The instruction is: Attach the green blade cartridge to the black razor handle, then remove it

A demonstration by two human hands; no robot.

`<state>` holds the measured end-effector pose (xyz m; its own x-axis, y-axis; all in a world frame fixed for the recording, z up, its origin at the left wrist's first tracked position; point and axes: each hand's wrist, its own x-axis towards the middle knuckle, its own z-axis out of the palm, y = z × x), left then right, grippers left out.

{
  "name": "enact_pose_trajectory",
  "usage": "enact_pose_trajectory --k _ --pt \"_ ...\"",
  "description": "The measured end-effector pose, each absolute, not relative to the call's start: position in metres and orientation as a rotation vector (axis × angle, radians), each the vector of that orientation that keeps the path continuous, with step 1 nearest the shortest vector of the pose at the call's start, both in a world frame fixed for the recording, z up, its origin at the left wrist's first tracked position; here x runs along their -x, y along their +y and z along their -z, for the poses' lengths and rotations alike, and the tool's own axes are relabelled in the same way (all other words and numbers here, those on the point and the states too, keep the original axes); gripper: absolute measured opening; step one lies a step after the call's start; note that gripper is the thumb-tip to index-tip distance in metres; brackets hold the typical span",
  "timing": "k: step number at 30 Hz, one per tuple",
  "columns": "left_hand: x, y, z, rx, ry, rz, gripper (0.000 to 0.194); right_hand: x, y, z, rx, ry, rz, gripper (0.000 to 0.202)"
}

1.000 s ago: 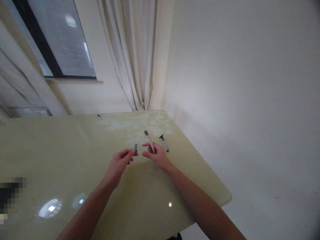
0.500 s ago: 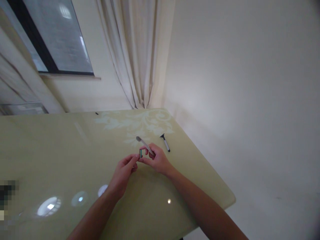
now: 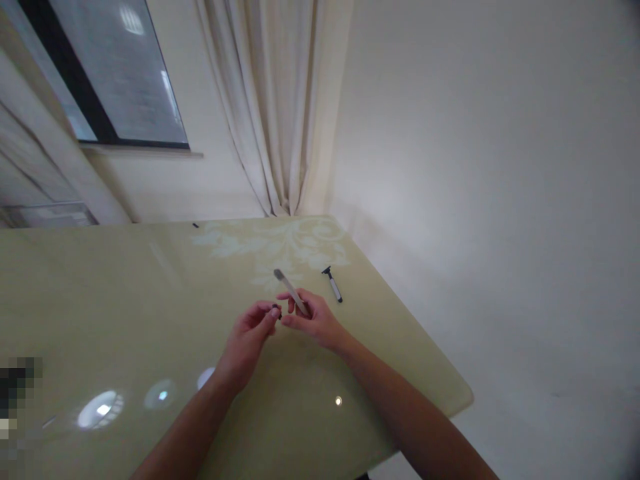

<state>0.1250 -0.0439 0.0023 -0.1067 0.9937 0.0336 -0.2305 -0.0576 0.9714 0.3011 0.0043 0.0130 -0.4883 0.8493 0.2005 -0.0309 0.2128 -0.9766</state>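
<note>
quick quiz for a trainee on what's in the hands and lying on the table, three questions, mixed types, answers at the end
1. Multiple choice: what is the right hand holding?
a) a cup
b) a slim brush
c) a pair of scissors

2. True or false: the razor lies on the table, to the left of both hands.

3. Fill in the blank: a small dark piece is held between the fingers of the ____ hand.

Key: 1 b; 2 false, it lies to the right of them; 3 left.
</note>
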Motion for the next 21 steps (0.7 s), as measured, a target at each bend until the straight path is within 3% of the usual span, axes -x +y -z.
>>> enact_pose_trajectory --k 5,12,18,21 --pt "-0.113 -0.047 -0.004 -1.846 1.306 -1.563 0.008 -0.302 0.008 -0.008 0.876 -1.560 -1.646 0.048" --pt "-0.110 -0.053 0.004 -2.068 1.344 -1.595 0.016 -0.304 0.005 -0.011 0.783 -1.543 -1.781 0.043" --pt "-0.111 -0.054 -0.004 -2.006 1.356 -1.586 0.016 -0.304 0.001 -0.018 0.746 -1.557 -1.696 0.044" --pt "-0.111 -0.051 -0.009 -1.915 1.357 -1.511 0.033 -0.306 0.002 -0.015 0.731 -1.626 -1.558 0.044"
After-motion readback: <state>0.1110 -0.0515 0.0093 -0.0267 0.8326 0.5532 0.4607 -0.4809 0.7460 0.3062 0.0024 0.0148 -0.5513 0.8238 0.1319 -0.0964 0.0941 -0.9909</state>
